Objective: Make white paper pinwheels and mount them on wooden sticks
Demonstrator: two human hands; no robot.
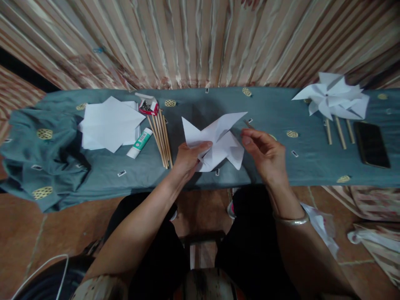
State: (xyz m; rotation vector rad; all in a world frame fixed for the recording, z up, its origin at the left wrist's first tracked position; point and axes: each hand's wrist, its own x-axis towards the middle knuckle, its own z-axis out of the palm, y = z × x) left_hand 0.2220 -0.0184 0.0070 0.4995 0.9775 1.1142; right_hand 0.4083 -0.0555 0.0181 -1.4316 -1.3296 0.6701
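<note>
— What do I have nearest?
— My left hand (187, 160) pinches the folded white paper (215, 141) at its seven o'clock corner; my right hand (265, 154) curls loosely at three o'clock, fingers apart.
— Beyond?
— Smooth wooden sticks (161, 137) on teal cloth (275, 112).

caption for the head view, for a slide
Left hand pinches a folded white paper pinwheel as right hand hovers beside it.

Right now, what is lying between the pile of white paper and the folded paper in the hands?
In the head view, between the paper pile and the folded paper lie a glue stick, a small open box, and a bundle of wooden sticks.
</note>
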